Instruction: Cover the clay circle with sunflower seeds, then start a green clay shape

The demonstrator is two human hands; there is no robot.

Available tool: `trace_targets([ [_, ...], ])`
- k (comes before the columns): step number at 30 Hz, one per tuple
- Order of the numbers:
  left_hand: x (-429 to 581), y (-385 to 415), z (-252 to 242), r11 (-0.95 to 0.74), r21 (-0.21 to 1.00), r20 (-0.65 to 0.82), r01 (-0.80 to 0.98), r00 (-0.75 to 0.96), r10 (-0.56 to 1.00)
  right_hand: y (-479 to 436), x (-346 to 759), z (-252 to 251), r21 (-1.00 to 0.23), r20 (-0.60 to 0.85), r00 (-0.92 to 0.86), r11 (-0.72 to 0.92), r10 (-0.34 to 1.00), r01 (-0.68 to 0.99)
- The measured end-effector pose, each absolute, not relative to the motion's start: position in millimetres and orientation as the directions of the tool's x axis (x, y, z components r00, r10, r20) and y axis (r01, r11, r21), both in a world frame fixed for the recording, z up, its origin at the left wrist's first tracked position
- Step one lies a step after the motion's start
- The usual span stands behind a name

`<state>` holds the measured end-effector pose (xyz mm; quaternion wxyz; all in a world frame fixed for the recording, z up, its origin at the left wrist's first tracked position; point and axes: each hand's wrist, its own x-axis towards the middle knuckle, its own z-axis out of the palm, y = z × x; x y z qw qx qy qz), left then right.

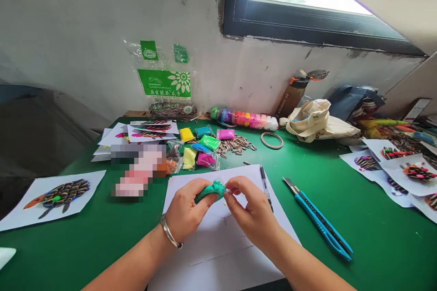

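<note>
My left hand is closed around a lump of green modelling clay, which seems to be partly in clear wrapping. At the lump's right end, the thumb and fingers of my right hand are pinched together; what lies between them is too small to make out. Both hands are above a white sheet of paper bearing faint pencil lines. A black pen lies along the sheet's right edge. Further right rests a blue utility knife with some blade showing.
Behind the paper are small bags of coloured clay and loose sunflower seeds. A seed bag leans on the wall. Seed pictures lie left and right. A tape ring, cloth bag and bottle stand at the back.
</note>
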<state>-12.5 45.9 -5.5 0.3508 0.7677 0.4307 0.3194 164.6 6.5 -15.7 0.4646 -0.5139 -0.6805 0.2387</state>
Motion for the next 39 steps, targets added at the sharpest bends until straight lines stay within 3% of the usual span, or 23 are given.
trace_targets([
  [9,-11.0,44.7,-12.7,-0.475,0.765,0.294,0.435,0.421,0.858,7.0,162.3,-18.2,-0.783,0.42,0.008,0.357,0.908,0.51],
  [20,-10.9,43.0,-13.8,-0.497,0.745,0.31,0.445,0.428,0.849,9.6,165.8,-15.6,-0.766,0.393,-0.027,0.344,0.919,0.543],
  [30,-9.9,42.4,-15.0,-0.464,0.755,0.299,0.462,0.387,0.872,5.2,162.6,-13.9,-0.521,0.56,-0.131,0.47,0.818,0.712],
  [39,-9.9,43.9,-11.1,-0.361,0.853,0.211,0.377,0.383,0.899,2.0,162.8,-7.6,-0.645,0.509,-0.144,0.487,0.849,0.589],
])
